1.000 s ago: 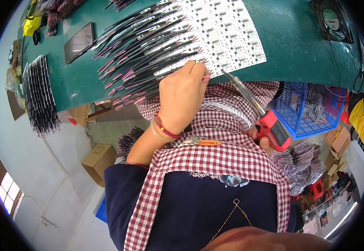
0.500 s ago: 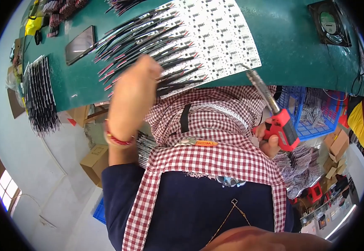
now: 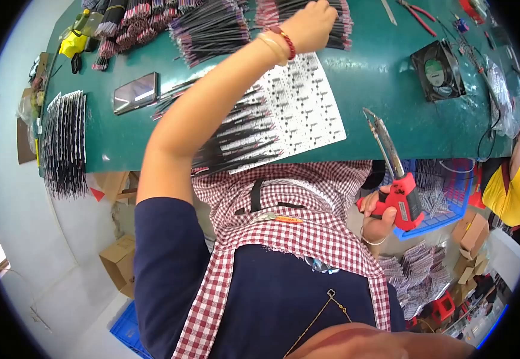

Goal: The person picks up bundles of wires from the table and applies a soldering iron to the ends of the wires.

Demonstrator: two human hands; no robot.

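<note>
- The left hand (image 3: 312,27) is at the far side of the tabletop (image 3: 368,78), over the far wires (image 3: 344,23); the forearm crosses above the board sheet (image 3: 309,116).
- Its fingers bend down out of view, so I cannot tell whether the left grip is spread or pinching any wire.
- The right hand (image 3: 381,220) has its grip wrapped around the red handle of the solder gun (image 3: 402,186), in front of the tabletop's near edge.
- The gun's tip points far and slightly left, to the right of the sheet and apart from it.
- The sheet lies flat at the near edge, with the near wires (image 3: 239,134) in rows across its left part.
- Another wire bundle (image 3: 209,33) lies to the left of the far wires.
- The phone (image 3: 135,93) lies left of the near wires; more wires (image 3: 64,143) hang over the edge at far left.
- On the right are the fan (image 3: 438,72) and, farther back, red pliers (image 3: 418,17).
- The blue crate (image 3: 445,220), below the tabletop at right, holds wires too.
</note>
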